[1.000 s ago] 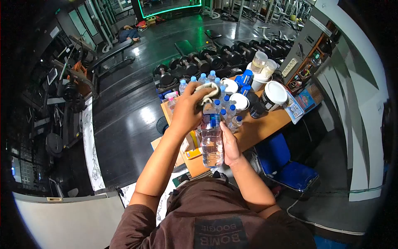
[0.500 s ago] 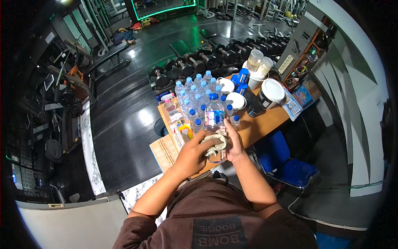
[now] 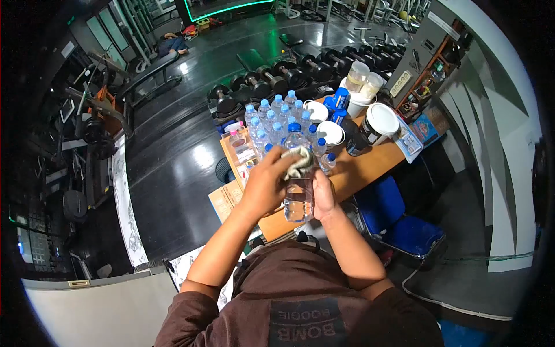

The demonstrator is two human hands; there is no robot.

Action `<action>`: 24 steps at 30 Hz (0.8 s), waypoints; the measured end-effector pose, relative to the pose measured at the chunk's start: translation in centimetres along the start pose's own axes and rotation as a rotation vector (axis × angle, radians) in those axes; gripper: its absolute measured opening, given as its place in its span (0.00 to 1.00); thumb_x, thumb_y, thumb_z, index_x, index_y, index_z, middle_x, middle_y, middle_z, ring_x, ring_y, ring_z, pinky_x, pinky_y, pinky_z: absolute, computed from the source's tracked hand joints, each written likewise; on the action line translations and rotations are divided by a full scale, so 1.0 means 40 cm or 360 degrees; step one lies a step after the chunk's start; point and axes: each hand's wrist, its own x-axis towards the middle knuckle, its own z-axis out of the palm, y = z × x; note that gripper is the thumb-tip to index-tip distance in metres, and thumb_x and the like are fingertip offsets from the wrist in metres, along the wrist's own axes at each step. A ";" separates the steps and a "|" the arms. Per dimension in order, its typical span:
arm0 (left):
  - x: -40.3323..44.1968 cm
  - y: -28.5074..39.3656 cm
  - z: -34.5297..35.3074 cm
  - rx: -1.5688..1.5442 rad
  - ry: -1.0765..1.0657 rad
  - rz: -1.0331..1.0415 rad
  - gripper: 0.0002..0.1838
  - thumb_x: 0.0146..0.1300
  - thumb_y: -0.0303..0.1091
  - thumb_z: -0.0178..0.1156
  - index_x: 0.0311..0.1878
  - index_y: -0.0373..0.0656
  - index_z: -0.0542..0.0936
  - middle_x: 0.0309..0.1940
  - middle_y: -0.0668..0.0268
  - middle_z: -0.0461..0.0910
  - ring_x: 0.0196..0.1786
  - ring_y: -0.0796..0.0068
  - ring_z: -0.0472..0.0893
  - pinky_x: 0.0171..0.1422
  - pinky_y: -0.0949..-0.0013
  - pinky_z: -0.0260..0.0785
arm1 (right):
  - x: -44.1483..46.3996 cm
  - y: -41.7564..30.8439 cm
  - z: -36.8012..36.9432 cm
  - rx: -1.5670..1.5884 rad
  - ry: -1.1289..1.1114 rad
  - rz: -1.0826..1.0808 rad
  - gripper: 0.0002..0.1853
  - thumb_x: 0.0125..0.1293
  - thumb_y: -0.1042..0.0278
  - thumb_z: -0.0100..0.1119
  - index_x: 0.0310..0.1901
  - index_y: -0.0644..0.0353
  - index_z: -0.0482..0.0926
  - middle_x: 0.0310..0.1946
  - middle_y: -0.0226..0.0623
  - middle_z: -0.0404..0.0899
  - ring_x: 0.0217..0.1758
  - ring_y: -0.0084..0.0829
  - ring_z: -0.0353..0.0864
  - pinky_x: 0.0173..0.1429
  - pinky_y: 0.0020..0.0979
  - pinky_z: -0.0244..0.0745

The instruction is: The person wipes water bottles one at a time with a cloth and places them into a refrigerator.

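My left hand (image 3: 266,184) grips a folded pale cloth (image 3: 299,164) and presses it on the upper part of a clear water bottle (image 3: 298,203). The bottle has a blue cap and stands nearly upright in the air above the table's near edge. My right hand (image 3: 324,194) is wrapped round the bottle's right side. Just beyond it, several water bottles (image 3: 270,120) with blue caps stand grouped on the wooden table (image 3: 359,174). The cloth and my left fingers hide the bottle's label.
White tubs (image 3: 382,122), blue cans (image 3: 341,99) and a black container stand on the table's right. A blue chair (image 3: 411,234) is at the right. Dumbbells (image 3: 272,80) line a rack behind the table. A person (image 3: 172,44) is on the floor at the far left.
My left hand first moved down from the bottle's cap to its lower part, and has now moved back up to its upper part with the cloth. My right hand still holds the bottle.
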 end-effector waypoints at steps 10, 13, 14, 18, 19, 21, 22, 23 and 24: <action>-0.077 0.022 -0.007 -0.0347 -0.0293 -0.0022 0.33 0.48 0.10 0.63 0.60 0.44 0.86 0.52 0.55 0.82 0.56 0.51 0.84 0.60 0.60 0.76 | 0.002 -0.037 -0.019 -0.0010 -0.0023 0.0063 0.27 0.84 0.42 0.47 0.67 0.56 0.77 0.55 0.38 0.88 0.55 0.33 0.90 0.61 0.39 0.86; -0.027 -0.008 -0.014 -0.0277 0.0036 0.0109 0.34 0.49 0.09 0.61 0.61 0.43 0.86 0.51 0.55 0.82 0.55 0.51 0.84 0.62 0.62 0.75 | 0.016 -0.001 -0.027 0.0045 -0.0088 0.0016 0.25 0.86 0.46 0.44 0.74 0.51 0.72 0.58 0.34 0.86 0.56 0.29 0.88 0.60 0.36 0.86; -0.009 -0.005 -0.017 -0.0249 0.0153 0.0060 0.34 0.49 0.08 0.60 0.62 0.43 0.85 0.52 0.55 0.82 0.55 0.51 0.84 0.62 0.62 0.75 | 0.019 0.011 -0.030 0.0014 -0.0053 -0.0020 0.24 0.87 0.49 0.43 0.76 0.48 0.70 0.59 0.32 0.85 0.56 0.28 0.88 0.60 0.35 0.85; 0.035 -0.026 -0.014 -0.0167 0.0284 -0.0010 0.32 0.50 0.09 0.63 0.61 0.44 0.86 0.52 0.55 0.83 0.56 0.51 0.84 0.61 0.61 0.76 | 0.015 0.018 -0.016 -0.0120 0.0007 -0.0030 0.25 0.87 0.49 0.43 0.78 0.44 0.67 0.62 0.30 0.82 0.60 0.26 0.85 0.62 0.35 0.84; 0.026 -0.022 -0.009 -0.0160 0.0200 0.0005 0.32 0.50 0.10 0.64 0.60 0.45 0.86 0.53 0.55 0.83 0.56 0.51 0.84 0.61 0.61 0.76 | 0.009 0.008 0.003 -0.0119 -0.0003 -0.0039 0.25 0.87 0.46 0.43 0.75 0.48 0.71 0.58 0.30 0.84 0.60 0.26 0.85 0.63 0.36 0.84; -0.003 -0.024 0.017 -0.0138 0.0062 0.0008 0.31 0.50 0.11 0.66 0.59 0.47 0.86 0.54 0.55 0.83 0.57 0.49 0.85 0.60 0.60 0.77 | 0.014 0.003 -0.010 -0.0090 0.0033 -0.0018 0.25 0.87 0.44 0.43 0.72 0.50 0.74 0.57 0.31 0.85 0.59 0.27 0.86 0.63 0.36 0.84; -0.025 -0.025 0.032 -0.0116 0.0073 0.0035 0.31 0.50 0.11 0.65 0.59 0.47 0.86 0.54 0.55 0.82 0.56 0.49 0.85 0.60 0.59 0.78 | 0.016 0.002 -0.026 -0.0061 0.0073 0.0007 0.26 0.86 0.43 0.43 0.69 0.53 0.76 0.56 0.33 0.86 0.58 0.27 0.87 0.63 0.37 0.84; -0.045 -0.027 0.043 -0.0147 0.0004 0.0058 0.31 0.50 0.11 0.66 0.59 0.47 0.86 0.55 0.55 0.82 0.57 0.49 0.85 0.61 0.59 0.77 | 0.034 0.000 -0.063 0.0001 -0.0100 0.0044 0.28 0.85 0.40 0.45 0.65 0.56 0.79 0.57 0.36 0.86 0.56 0.30 0.88 0.62 0.39 0.85; -0.065 -0.025 0.051 -0.0179 -0.0064 0.0080 0.31 0.50 0.11 0.66 0.59 0.47 0.86 0.55 0.55 0.82 0.58 0.50 0.85 0.61 0.59 0.77 | 0.029 -0.025 -0.082 0.0061 -0.0352 0.0173 0.29 0.83 0.38 0.47 0.67 0.56 0.78 0.56 0.38 0.87 0.55 0.33 0.90 0.63 0.41 0.85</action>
